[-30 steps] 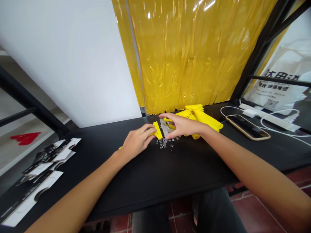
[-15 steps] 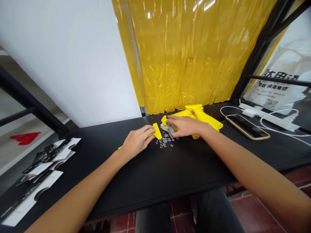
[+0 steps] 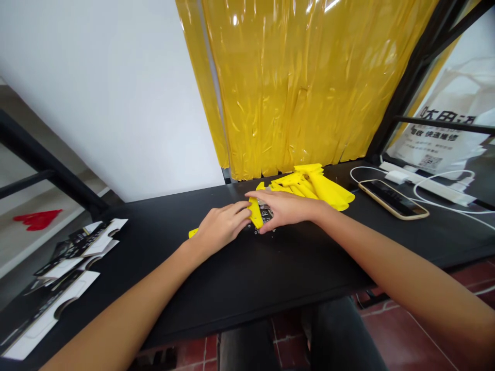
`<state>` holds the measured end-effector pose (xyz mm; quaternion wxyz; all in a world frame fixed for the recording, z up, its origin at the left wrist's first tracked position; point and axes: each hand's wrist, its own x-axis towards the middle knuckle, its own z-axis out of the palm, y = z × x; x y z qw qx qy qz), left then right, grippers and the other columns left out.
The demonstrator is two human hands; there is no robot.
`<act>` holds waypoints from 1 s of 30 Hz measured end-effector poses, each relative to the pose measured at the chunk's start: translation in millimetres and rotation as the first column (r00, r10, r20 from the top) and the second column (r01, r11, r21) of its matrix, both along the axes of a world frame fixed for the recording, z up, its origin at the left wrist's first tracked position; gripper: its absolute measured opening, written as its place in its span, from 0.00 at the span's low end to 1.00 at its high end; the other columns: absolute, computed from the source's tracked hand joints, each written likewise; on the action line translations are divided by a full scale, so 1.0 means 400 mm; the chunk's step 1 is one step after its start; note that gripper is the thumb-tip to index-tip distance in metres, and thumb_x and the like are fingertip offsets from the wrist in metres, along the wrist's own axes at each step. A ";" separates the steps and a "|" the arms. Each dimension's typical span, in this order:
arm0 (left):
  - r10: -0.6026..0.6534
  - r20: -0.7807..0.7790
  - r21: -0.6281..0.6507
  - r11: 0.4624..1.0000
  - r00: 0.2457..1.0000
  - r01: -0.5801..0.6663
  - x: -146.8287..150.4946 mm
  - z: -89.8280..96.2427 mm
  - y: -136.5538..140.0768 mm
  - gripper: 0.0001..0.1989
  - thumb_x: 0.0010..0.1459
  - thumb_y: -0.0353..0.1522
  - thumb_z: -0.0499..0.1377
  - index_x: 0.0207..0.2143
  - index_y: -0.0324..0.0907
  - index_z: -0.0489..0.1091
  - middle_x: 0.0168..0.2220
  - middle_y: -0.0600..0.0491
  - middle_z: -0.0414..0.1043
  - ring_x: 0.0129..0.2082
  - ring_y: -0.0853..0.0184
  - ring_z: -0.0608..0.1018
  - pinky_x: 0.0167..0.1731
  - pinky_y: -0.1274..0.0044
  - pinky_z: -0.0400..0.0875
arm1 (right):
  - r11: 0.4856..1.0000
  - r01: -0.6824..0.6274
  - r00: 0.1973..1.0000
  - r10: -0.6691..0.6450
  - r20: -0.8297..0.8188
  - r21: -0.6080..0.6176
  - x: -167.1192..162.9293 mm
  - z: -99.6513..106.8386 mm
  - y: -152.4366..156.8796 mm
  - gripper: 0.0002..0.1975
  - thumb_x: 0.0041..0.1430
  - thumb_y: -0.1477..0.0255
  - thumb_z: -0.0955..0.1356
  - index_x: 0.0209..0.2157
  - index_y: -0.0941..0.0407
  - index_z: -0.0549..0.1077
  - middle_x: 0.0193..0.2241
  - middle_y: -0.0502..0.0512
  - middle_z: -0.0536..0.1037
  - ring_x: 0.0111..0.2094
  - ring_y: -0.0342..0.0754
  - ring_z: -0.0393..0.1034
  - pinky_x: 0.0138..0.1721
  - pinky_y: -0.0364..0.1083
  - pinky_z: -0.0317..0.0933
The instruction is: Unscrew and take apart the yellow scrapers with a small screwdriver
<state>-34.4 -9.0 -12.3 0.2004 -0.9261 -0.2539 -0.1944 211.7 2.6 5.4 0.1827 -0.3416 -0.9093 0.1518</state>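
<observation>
My left hand (image 3: 224,225) is closed on the right part of a flat yellow plastic piece (image 3: 255,212). That piece stands tilted, with its end showing past my fingertips. My right hand (image 3: 288,207) spans the same end, fingertips at its top and thumb at its bottom corner. Under and behind the right palm lies a scatter of small metal screws and nuts (image 3: 266,214), now partly hidden. Another yellow end (image 3: 193,233) sticks out behind my left wrist; I cannot tell if it belongs to the held piece. Several yellow parts (image 3: 325,188) are heaped beyond my right hand.
A phone (image 3: 392,199) lies at the right beside a white power strip (image 3: 429,183) and loose white cables. Black-and-white cardboard pieces (image 3: 77,278) are stacked at the left. A yellow strip curtain (image 3: 294,93) hangs behind the black table (image 3: 232,288).
My right hand has moved left, away from the clear bag by the screws, and come onto the yellow piece. My left hand has shifted slightly right with that piece.
</observation>
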 end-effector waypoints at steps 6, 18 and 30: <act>0.032 -0.013 -0.002 0.999 0.999 -0.032 -0.001 0.002 0.003 0.09 0.69 0.33 0.52 0.44 0.43 0.71 0.56 0.48 0.72 0.37 0.67 0.80 0.27 0.77 0.73 | 0.997 -0.012 0.995 0.005 -0.101 -0.074 0.001 0.010 -0.001 0.52 0.46 0.55 0.77 0.69 0.51 0.56 0.66 0.62 0.62 0.65 0.62 0.59 0.63 0.58 0.57; 0.023 -0.170 0.059 0.998 0.985 -0.013 -0.007 0.038 -0.016 0.13 0.68 0.25 0.48 0.42 0.44 0.71 0.48 0.48 0.70 0.36 0.67 0.77 0.24 0.77 0.70 | 0.913 -0.133 0.950 0.008 -0.311 -0.385 0.008 0.014 0.001 0.46 0.51 0.61 0.76 0.68 0.46 0.55 0.69 0.57 0.55 0.68 0.58 0.55 0.65 0.58 0.56; 0.049 -0.227 0.092 0.995 0.973 -0.029 -0.010 0.030 -0.009 0.16 0.66 0.24 0.49 0.50 0.47 0.68 0.42 0.50 0.72 0.37 0.66 0.76 0.23 0.78 0.64 | 0.960 0.261 0.960 -0.248 -0.128 0.098 0.077 0.034 0.039 0.43 0.52 0.60 0.74 0.67 0.51 0.58 0.67 0.62 0.60 0.60 0.66 0.65 0.60 0.63 0.60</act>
